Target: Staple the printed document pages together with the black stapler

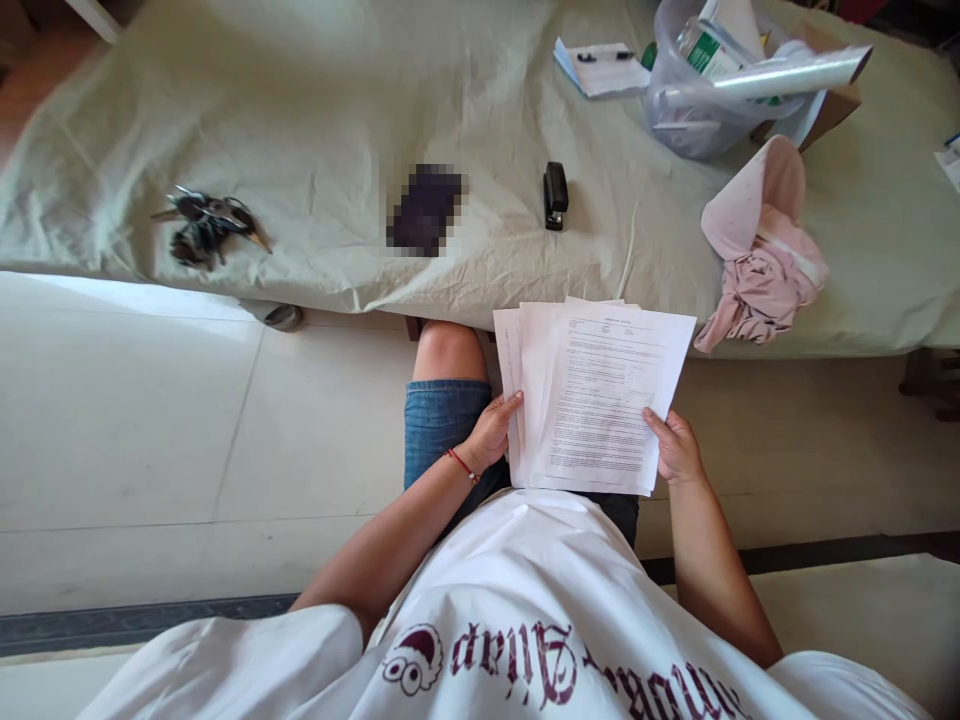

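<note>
Several sheets of printed paper (600,400) are fanned out over my lap, the top one covered in small text. My left hand (493,430) grips their left edge, thumb on top and fingers hidden underneath. On the right edge, my right hand (673,443) pinches the sheets in the same way. The far edges of the papers reach the front of the cloth-covered table. Beyond them on the cloth stands a black stapler (555,196), apart from both hands.
A pale green cloth (322,120) covers the table. On it are a bunch of keys (214,222), a blurred dark object (425,210), a pink cap-like cloth item (769,250), a notepad with a pen (601,70), and a filled plastic bin (690,110).
</note>
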`<state>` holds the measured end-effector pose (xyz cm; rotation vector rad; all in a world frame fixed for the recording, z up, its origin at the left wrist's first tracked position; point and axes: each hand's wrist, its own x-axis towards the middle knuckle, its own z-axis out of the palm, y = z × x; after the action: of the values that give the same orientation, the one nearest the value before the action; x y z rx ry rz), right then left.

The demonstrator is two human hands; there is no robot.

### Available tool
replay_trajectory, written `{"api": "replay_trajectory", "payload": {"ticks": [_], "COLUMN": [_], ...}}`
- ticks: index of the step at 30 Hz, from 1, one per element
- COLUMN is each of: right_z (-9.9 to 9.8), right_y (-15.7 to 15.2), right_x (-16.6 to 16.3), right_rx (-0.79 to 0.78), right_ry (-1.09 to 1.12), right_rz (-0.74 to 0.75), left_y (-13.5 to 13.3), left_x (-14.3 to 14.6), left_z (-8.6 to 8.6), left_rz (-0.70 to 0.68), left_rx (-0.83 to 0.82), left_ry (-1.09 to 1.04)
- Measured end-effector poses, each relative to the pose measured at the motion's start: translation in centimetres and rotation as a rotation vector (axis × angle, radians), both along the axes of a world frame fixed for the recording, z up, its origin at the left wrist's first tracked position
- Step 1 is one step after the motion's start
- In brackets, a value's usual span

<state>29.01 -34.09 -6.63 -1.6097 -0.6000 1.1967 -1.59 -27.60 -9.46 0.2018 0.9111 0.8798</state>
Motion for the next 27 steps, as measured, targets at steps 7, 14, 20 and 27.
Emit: {"api": "replay_trajectory", "payload": {"ticks": [7,14,20,27], "right_z": [0.2,0.0,-0.4,-1.1], "right_y": [-0.3,-0.2,0.4,1.2], "right_x": [-0.2,-0.8,-1.3,-0.5], "right_rx": [0.001,0.009,0.014,0.078], "right_ry": [-0.012,-0.036,-0.099,-0.271], "right_rz": [-0.002,0.004,0.02,-0.062], "left_y": [0.0,-0.1,-0.2,-0.1], "left_x": [-0.1,0.1,-0.2,-0.2], "left_z": [-0.1,0.2,0.1,-0.1], "left_rz": [0.007,0.011,-0.083,-0.096], "left_rx": [-0.013,0.02,0.018,0.009], "left_ry": [0.003,-0.014,0.049,0.059]}}
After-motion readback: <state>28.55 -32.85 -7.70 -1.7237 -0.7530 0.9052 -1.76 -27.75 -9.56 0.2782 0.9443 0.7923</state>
